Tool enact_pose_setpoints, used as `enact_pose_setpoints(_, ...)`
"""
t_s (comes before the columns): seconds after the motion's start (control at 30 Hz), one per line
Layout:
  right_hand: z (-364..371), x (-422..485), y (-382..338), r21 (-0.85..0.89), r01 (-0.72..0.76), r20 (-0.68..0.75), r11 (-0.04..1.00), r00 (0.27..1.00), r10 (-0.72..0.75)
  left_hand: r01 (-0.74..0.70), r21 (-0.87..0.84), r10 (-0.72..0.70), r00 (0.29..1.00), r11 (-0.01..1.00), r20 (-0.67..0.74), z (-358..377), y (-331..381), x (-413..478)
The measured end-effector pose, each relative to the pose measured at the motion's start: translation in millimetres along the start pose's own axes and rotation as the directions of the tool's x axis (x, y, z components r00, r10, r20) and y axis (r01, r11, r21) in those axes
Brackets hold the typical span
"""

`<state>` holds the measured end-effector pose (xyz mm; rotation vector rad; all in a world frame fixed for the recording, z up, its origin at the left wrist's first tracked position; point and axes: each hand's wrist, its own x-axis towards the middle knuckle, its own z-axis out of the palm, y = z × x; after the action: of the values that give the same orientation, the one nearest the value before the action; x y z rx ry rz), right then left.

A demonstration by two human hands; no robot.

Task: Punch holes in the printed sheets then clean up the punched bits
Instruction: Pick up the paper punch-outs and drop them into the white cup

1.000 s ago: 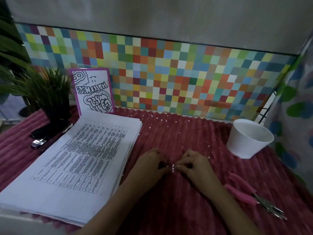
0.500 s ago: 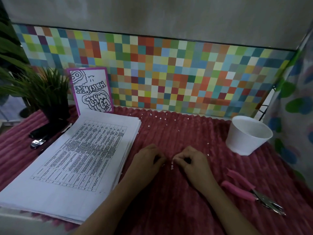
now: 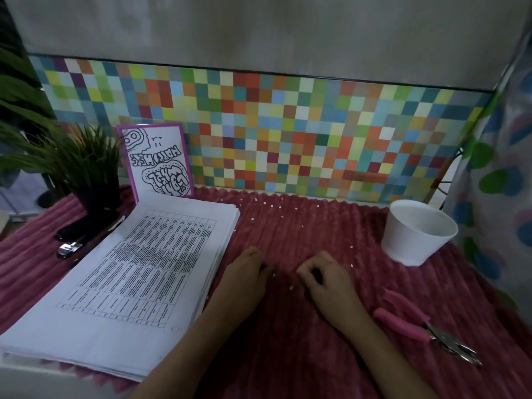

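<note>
Both hands rest knuckles-up on the pink ribbed cloth [image 3: 288, 355]. The left hand [image 3: 244, 275] and right hand [image 3: 328, 280] lie near each other, fingers curled under. In this dim view we cannot tell whether any bits are pinched inside.

Risks, as we judge them:
- The punched bits [image 3: 291, 288] are tiny and light. A brushing wrist or sleeve could scatter them further.
- The cloth's deep ribs may trap bits in the grooves, so sweeping may press them in, not lift them.
- The white cup [image 3: 417, 231] stands well apart to the right, and bits could drop on the way over.
- Some bits lie just beside the printed sheets [image 3: 138, 277] and could slip under the stack.

The bits are small white dots. One lies between the hands, a few are near the cup, and a loose scatter runs along the back edge. The pink hole punch [image 3: 408, 321] lies idle at right.
</note>
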<state>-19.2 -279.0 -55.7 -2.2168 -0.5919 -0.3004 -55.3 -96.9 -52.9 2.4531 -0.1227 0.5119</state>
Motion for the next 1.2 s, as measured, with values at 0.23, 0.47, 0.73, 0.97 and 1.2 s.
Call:
enact_pose_setpoints(0.23, -80.2, 19.4, -8.6, 0.094, -0.081, -0.25, 0.992, 0.963, 0.102, 0.003, -0.116, -0.002, 1.0, 0.993, 0.012, -19.4, 41.3, 38.5)
enact_pose_setpoints(0.47, -201.4, 63.4, 38.5, -0.1, -0.324, -0.409, 0.941, 0.875, 0.258, -0.215, -0.257, 0.25, 0.962, 0.942, 0.112, 39.3, 163.9, 143.7)
enact_pose_setpoints(0.73, -220.2, 73.0, 68.2, -0.315, -0.397, -0.147, 0.862, 0.918, 0.369, -0.207, -0.172, 0.253, 0.915, 0.963, 0.316, 101.8, 191.8, 192.5)
enact_pose_setpoints(0.97, -210.0, 75.2, 78.0, -0.202, -0.425, -0.265, 0.882, 0.891, 0.368, -0.256, -0.19, 0.296, 0.928, 0.948, 0.226, 99.8, 178.8, 189.4)
enact_pose_setpoints(1.2, -201.4, 79.4, 73.1, -0.324, -0.387, -0.256, 0.863, 0.914, 0.314, -0.404, -0.094, 0.415, 0.884, 0.91, 0.217, 108.7, 172.5, 190.9)
